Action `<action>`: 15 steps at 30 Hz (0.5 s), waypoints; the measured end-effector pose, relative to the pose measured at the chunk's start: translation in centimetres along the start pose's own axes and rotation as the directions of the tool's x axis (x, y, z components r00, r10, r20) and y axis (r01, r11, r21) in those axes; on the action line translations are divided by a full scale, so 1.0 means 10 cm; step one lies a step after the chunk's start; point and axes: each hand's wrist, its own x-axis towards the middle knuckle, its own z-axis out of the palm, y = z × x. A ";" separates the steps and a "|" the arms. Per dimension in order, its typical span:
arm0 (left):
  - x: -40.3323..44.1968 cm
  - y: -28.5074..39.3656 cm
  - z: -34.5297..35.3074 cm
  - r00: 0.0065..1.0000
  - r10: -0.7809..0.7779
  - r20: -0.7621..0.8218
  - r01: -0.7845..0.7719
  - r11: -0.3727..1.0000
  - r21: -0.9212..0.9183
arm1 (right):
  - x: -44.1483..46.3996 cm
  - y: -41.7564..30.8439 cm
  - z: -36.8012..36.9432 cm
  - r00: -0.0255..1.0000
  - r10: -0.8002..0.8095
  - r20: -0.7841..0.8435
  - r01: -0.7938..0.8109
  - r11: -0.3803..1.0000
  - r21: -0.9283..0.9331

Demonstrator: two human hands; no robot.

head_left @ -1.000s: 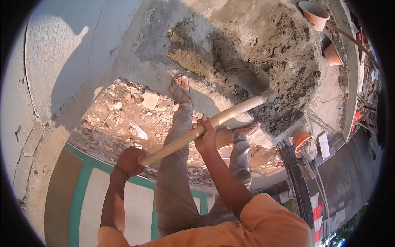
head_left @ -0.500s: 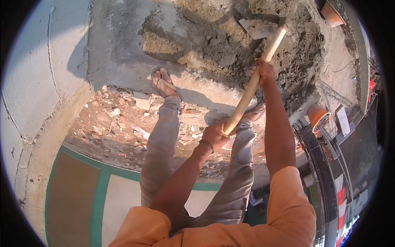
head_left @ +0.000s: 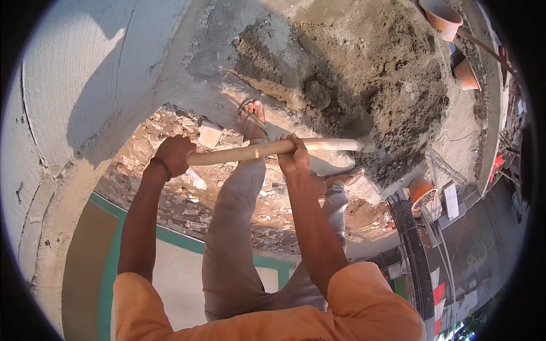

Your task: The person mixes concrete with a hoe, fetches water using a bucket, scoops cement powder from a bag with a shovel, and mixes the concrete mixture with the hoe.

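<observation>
Both hands grip a hoe with a thick pale wooden handle (head_left: 239,154), held nearly level across my legs. My left hand (head_left: 175,154) is closed round the handle's butt end, a dark band at its wrist. Farther along, my right hand (head_left: 294,157) is wrapped round the middle of the handle. At the far right end the hoe's metal blade (head_left: 360,126) sits in the heap of damp grey mortar mix (head_left: 392,74), its lower edge hidden in the mix.
My sandalled feet (head_left: 252,113) stand on a concrete ledge beside broken rubble (head_left: 142,145). A pale wall (head_left: 108,74) rises on the left. Orange buckets (head_left: 443,23) stand at upper right, another bucket (head_left: 422,192) lower right, near dark steel bars (head_left: 406,238).
The hoe has swung from a steep slant to nearly level. My left hand has moved left, my right hand left and down, and the blade down into the mix.
</observation>
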 end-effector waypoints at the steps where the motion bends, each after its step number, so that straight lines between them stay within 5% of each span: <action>1: -0.09 -0.30 0.10 0.998 0.003 -0.068 0.003 0.997 0.079 | -0.20 0.23 0.09 0.999 -0.016 0.049 0.016 1.000 0.005; 4: -0.54 -0.44 0.22 0.947 -0.259 -0.189 0.274 0.960 0.059 | -0.80 0.68 0.11 0.998 -0.048 0.036 0.049 0.998 -0.025; 8: -1.27 0.18 0.13 0.961 -0.229 -0.158 0.218 0.973 -0.082 | -1.43 0.43 0.23 0.993 -0.115 -0.005 0.113 0.982 -0.152; 11: -0.84 0.89 0.24 0.993 -0.107 -0.052 0.098 0.983 -0.152 | -0.64 -0.22 0.15 0.982 -0.187 -0.011 0.174 0.930 -0.325; 12: -0.41 1.17 0.35 0.983 -0.162 -0.084 0.133 0.953 -0.273 | -0.10 -0.55 0.25 0.964 -0.243 -0.106 0.194 0.919 -0.342; 15: 0.78 1.93 0.58 0.978 -0.165 0.129 0.202 0.902 -0.381 | 1.09 -1.60 0.53 0.980 -0.195 -0.029 0.144 0.811 -0.567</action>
